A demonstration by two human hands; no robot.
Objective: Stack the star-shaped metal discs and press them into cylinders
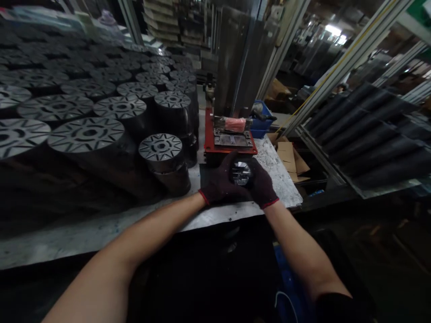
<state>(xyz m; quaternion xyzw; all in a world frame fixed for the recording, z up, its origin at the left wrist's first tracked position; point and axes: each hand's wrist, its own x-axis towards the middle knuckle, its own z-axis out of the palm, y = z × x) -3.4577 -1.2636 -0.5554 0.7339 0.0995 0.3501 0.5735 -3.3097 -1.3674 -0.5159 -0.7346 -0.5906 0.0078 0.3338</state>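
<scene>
Disc stacks [87, 134] fill left side; far rows lost in dark. Worktop [283, 179] scuffed. Press [235, 58] cut off at top, red base [209, 134] under it. Left hand [220, 183] and right hand [261, 185], gloved, fingers clamped round metal part [240, 172], just before red base. Part mostly covered, shape unclear.

Left hand [220, 184] and right hand [261, 186], both gloved, gripping small shiny metal part [240, 173] together over counter [276, 168]. Red press fixture [230, 142] sitting just behind. Stacks of dark star-patterned discs [160, 148] crowding counter at left.
</scene>
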